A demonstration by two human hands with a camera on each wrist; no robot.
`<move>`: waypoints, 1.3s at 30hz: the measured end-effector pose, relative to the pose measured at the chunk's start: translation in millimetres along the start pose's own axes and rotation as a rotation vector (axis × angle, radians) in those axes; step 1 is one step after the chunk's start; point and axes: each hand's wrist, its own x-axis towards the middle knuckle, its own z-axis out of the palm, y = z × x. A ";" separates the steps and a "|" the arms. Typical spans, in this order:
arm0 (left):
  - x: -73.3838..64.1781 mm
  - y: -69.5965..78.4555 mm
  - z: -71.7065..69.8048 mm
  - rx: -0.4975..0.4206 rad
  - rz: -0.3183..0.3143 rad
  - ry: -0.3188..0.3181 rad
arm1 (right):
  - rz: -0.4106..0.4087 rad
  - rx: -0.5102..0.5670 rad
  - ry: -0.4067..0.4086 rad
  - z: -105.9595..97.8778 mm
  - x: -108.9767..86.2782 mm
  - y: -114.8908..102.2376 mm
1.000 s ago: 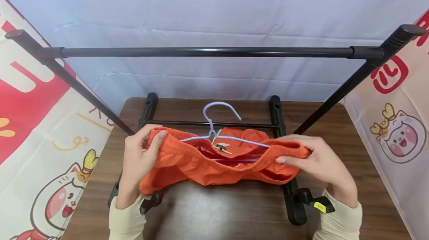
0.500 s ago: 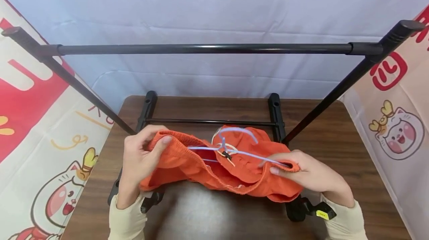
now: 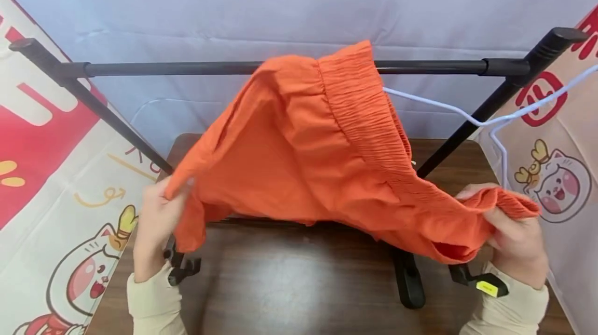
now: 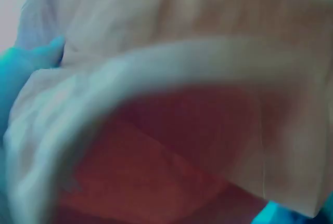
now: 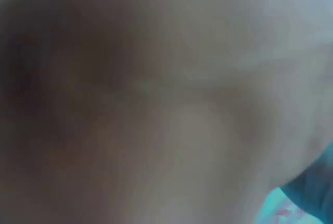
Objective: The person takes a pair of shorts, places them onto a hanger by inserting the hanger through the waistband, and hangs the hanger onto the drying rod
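A pair of orange shorts [image 3: 289,148] with a gathered elastic waistband is stretched between both hands in the head view, in front of the rack's bar. My left hand [image 3: 156,220] grips the shorts' lower left edge. At the right, my right hand [image 3: 518,236] holds the bunched waistband, thumb on top. A pale lilac wire hanger [image 3: 481,123] juts from behind the waistband towards the upper right; its other part is hidden by the cloth. Blurred fabric [image 4: 171,167] fills much of the left wrist view, with fingers [image 4: 44,55] at its left. The right wrist view is mostly blurred cloth.
A black garment rack stands on the brown wooden table [image 3: 280,283], its top bar [image 3: 177,68] running across the view. Rack posts [image 3: 112,117] rise at both sides. A pale cloth backdrop hangs behind, with printed cartoon panels [image 3: 89,267] at left and right.
The shorts have been lifted and swung up in front of the bar, their waistband turned towards the right. The hanger has swung out to the right. Both hands have spread farther apart.
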 end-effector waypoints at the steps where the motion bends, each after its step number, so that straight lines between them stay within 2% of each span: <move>1: 2.3 -3.8 -5.1 0.007 -0.018 0.043 | 0.005 -0.045 0.051 -3.1 -1.6 -5.7; 3: 4.6 -9.2 -15.7 0.033 -0.064 0.075 | 0.020 -0.153 0.153 -9.6 -6.3 -14.7; 4: 4.7 -10.5 -21.3 0.064 -0.076 0.052 | 0.034 -0.211 0.200 -11.9 -8.2 -18.3; 6: 3.3 -8.7 -30.5 0.133 -0.077 -0.074 | 0.066 -0.306 0.267 -13.8 -10.2 -22.5; 8: 0.4 0.0 -35.0 0.158 -0.051 -0.245 | 0.080 -0.393 0.266 -13.3 -8.6 -22.6; 10: 0.0 13.7 -36.3 0.132 0.029 -0.393 | 0.108 -0.499 0.235 -8.9 -3.6 -21.5; 11: 1.2 22.0 -35.5 0.094 0.072 -0.442 | 0.114 -0.558 0.206 -6.3 -0.1 -20.0; 15: 11.1 58.0 -31.1 -0.110 0.256 -0.549 | 0.104 -0.815 0.003 2.4 16.7 -12.0; 17: 15.4 73.7 -29.6 -0.184 0.329 -0.593 | 0.065 -0.873 -0.128 3.9 24.5 -6.1; 19: 17.9 85.8 -28.4 -0.227 0.364 -0.663 | 0.054 -0.919 -0.220 6.3 30.3 -1.2; 23: 18.8 97.2 -20.4 -0.155 0.294 -0.846 | -0.009 -0.985 -0.336 11.8 38.3 10.9; 25: 18.6 95.5 -10.4 -0.145 0.195 -0.973 | -0.072 -1.028 -0.357 14.1 41.1 17.0; 29: 14.9 82.2 12.3 -0.275 0.036 -1.186 | -0.170 -0.996 -0.306 17.3 43.0 27.8; 31: 11.6 76.5 19.1 -0.338 -0.018 -1.260 | -0.200 -1.022 -0.265 18.5 42.2 30.7; 33: 8.4 72.4 22.4 -0.367 -0.065 -1.313 | -0.189 -1.039 -0.216 20.2 40.7 31.4; 35: 5.9 68.4 23.4 -0.381 -0.083 -1.333 | -0.158 -1.020 -0.154 21.5 38.7 30.5; 36: 1.5 43.4 27.0 -0.408 -0.051 -1.330 | -0.142 -1.010 -0.123 22.3 37.9 29.7; 39: -0.1 37.7 19.4 -0.429 -0.059 -1.274 | -0.149 -0.831 -0.024 26.3 38.2 29.8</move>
